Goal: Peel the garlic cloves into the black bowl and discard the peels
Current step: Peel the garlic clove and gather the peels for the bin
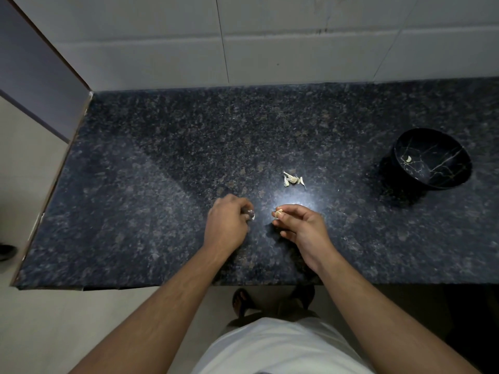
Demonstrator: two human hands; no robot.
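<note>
Granite counter: one black bowl, one clove inside; both hands' fingers pinching garlic.

The single head-worn view looks steeply down and forward from above the person's chest, facing the tiled wall across the dark speckled counter, close enough that both forearms fill the lower frame, its wide lens bending the counter's edges and reaching the floor at left.
</note>
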